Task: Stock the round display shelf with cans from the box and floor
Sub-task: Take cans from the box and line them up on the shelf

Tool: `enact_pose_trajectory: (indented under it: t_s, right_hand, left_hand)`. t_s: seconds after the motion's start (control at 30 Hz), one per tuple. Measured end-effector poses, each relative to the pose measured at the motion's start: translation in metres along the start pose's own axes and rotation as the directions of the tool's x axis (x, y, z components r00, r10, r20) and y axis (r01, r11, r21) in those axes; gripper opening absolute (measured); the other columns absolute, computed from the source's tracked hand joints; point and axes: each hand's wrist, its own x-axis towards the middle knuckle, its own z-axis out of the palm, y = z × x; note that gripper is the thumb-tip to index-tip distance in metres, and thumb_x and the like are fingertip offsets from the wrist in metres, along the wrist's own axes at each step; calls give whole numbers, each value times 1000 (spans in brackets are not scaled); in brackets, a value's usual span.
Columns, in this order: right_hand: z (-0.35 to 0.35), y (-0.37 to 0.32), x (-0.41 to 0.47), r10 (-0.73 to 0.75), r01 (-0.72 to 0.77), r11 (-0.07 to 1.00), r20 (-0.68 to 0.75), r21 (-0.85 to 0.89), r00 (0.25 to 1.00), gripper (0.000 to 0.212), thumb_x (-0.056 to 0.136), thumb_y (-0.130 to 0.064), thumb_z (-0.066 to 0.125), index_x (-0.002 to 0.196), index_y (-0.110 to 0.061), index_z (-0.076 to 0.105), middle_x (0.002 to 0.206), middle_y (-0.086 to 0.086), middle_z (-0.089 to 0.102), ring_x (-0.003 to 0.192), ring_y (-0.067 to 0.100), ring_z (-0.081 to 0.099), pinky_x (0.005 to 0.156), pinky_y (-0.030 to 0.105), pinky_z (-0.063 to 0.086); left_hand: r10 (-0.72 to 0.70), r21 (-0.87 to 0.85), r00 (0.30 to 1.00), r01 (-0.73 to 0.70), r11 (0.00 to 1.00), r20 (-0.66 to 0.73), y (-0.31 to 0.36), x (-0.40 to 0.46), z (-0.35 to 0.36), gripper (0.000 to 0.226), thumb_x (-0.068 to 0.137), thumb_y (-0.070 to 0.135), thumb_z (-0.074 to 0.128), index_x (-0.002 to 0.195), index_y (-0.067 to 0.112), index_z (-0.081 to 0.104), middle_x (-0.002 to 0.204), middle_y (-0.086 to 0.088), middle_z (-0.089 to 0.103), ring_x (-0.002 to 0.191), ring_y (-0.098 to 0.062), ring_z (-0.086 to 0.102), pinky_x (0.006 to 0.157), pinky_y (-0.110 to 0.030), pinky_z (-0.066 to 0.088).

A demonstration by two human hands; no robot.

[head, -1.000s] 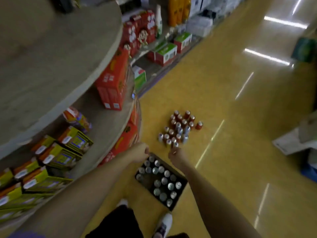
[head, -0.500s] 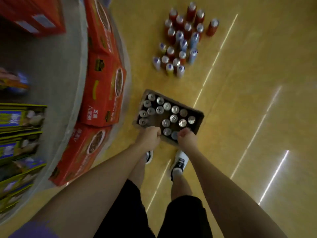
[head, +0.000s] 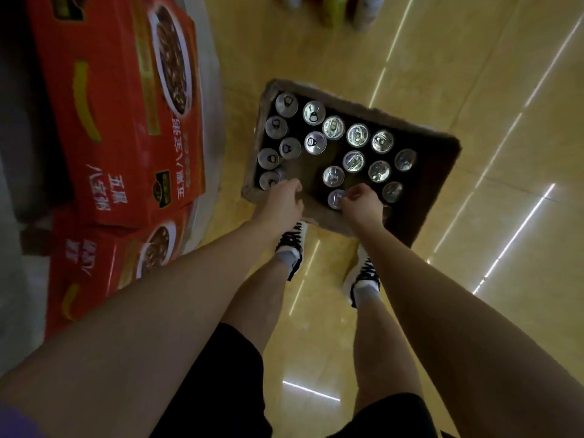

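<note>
Compared with half a second ago, both hands have gone lower into the box (head: 436,184), and the head has bent down more, so the box looks bigger and the group of cans on the floor (head: 335,11) is now cut off at the top edge; only the lower parts of a few of them show.

The left hand (head: 281,200) is at the near left corner of the box, with curled fingers over a can (head: 268,180) that is half hidden under it. I cannot tell if the fingers really grip this can or only touch its top. The right hand (head: 360,203) has its fingers bent around the rim of another can (head: 336,198) near the front wall of the box; it seems to pinch the can, but the fingertips are hidden behind the knuckles.

The box is brown cardboard, open on top, and it stands on the yellow floor (head: 474,90) just in front of the two shoes (head: 292,245). Inside, about fifteen silver can tops stand upright, with bare spaces in the middle and on the right side. The inside walls are dark and hard to read.

On the left, red cartons (head: 120,105) lie on the lowest level of the round display shelf (head: 208,90); its grey edge is partly covered by them. The upper shelves are out of view.
</note>
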Motion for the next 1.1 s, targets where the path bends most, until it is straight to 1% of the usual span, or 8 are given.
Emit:
enact_pose_trajectory:
  t_s: [0.27, 0.4, 0.47, 0.57, 0.67, 0.77, 0.9, 1.1]
  right_hand:
    - [20, -25, 31, -94, 93, 995, 7, 38, 996, 27, 84, -16, 61, 112, -12, 59, 111, 8, 64, 102, 24, 60, 87, 36, 50]
    - [11, -55, 37, -130, 131, 991, -24, 39, 991, 25, 83, -11, 57, 107, -14, 59, 103, 5, 64, 94, 24, 60, 72, 32, 52]
    - [10, -68, 39, -171, 171, 985, 1, -17, 985, 31, 80, -12, 59, 111, -14, 59, 110, 7, 62, 99, 25, 59, 79, 36, 52]
    - [14, -79, 47, -235, 239, 963, 50, -125, 971, 37, 79, -13, 61, 116, -15, 58, 118, 10, 59, 105, 27, 58, 89, 41, 51]
    - [26, -81, 62, -269, 274, 941, 52, -198, 962, 43, 81, -10, 60, 124, -16, 55, 128, 10, 49, 107, 31, 57, 84, 37, 49]
    - [47, -77, 82, -317, 307, 899, 18, -312, 948, 51, 84, -9, 59, 133, -17, 47, 137, 12, 40, 107, 38, 56, 76, 37, 45]
    - [75, -64, 111, -363, 345, 862, 22, -372, 931, 62, 84, -10, 63, 140, -16, 38, 149, 17, 27, 116, 44, 51, 84, 44, 48]
    - [108, -59, 138, -343, 312, 894, -42, -323, 939, 42, 93, -10, 51, 132, -16, 40, 136, 18, 38, 112, 43, 53, 83, 46, 47]
  left_hand:
    - [0, -5, 999, -1, 1000, -44, -17, 35, -16, 36, 93, 14, 56, 129, 12, 52, 130, -8, 56, 117, -28, 55, 96, -46, 48]
    - [18, -4, 996, -18, 1000, -89, -13, 39, -39, 31, 93, 16, 54, 124, 14, 53, 122, -7, 58, 109, -27, 57, 90, -46, 51]
    - [15, 5, 993, -15, 1000, -113, -11, 42, -49, 26, 93, 15, 55, 119, 12, 54, 117, -7, 57, 106, -27, 56, 88, -46, 51]
    - [3, -10, 992, -4, 1000, -126, -11, 53, -56, 31, 96, 13, 54, 126, 9, 52, 125, -10, 55, 113, -27, 55, 89, -36, 47]
    - [12, -19, 989, -15, 1000, -145, -16, 69, -53, 32, 96, 10, 54, 128, 8, 51, 131, -11, 53, 117, -26, 53, 85, -29, 41]
    - [13, -28, 990, -17, 999, -142, -30, 87, -36, 34, 95, 9, 54, 129, 9, 51, 131, -11, 53, 117, -28, 54, 92, -36, 46]
    - [71, 88, 993, -63, 994, -96, -48, 105, -7, 45, 95, 12, 51, 139, 17, 41, 137, -9, 48, 122, -32, 48, 94, -50, 47]
    - [72, 119, 995, -63, 991, -75, -57, 123, 19, 42, 95, 11, 51, 136, 10, 43, 139, -11, 46, 123, -32, 48, 93, -46, 46]
